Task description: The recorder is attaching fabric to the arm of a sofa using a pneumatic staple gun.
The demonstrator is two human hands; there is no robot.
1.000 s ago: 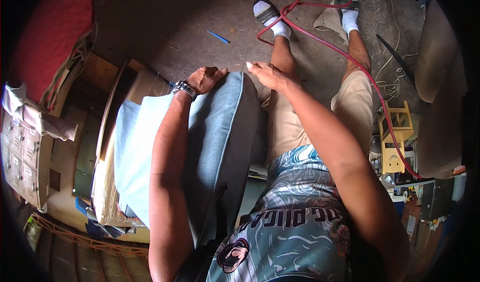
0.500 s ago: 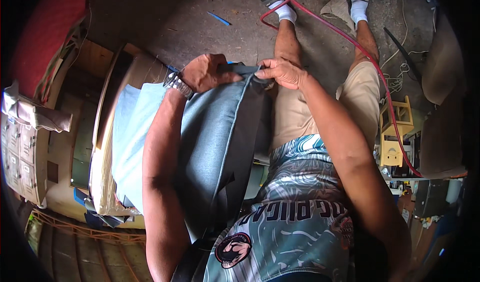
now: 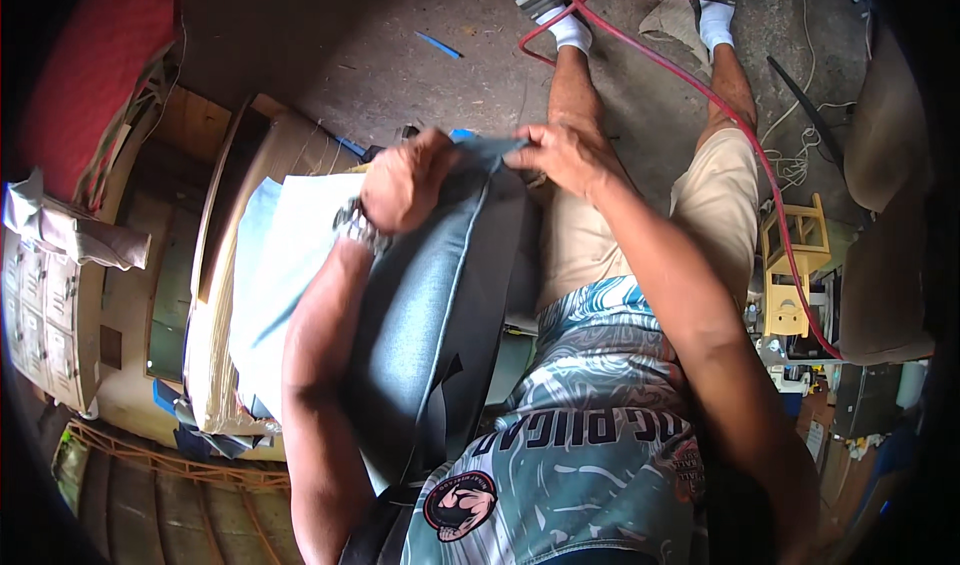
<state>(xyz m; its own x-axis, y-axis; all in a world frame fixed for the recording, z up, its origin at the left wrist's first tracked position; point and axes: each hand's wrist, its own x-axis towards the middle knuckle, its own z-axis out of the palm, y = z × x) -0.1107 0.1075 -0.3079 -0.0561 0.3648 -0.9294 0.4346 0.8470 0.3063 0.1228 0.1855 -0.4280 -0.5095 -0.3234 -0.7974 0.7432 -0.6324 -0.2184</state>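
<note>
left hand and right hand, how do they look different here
The left hand has a silver watch at its wrist; the right hand has a bare wrist. The left hand is blurred and curled; the right hand is clearer, with thumb and forefinger pinching the blue fabric. Both are ungloved, at the far end of the upholstered piece.

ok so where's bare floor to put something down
Bare floor, bar small scraps, shows between the blue strip and the left foot, with a darker patch between that strip and the red cloth. It is crowded at the blue cushion, where both hands work, and by the right leg, with hose and cord.
</note>
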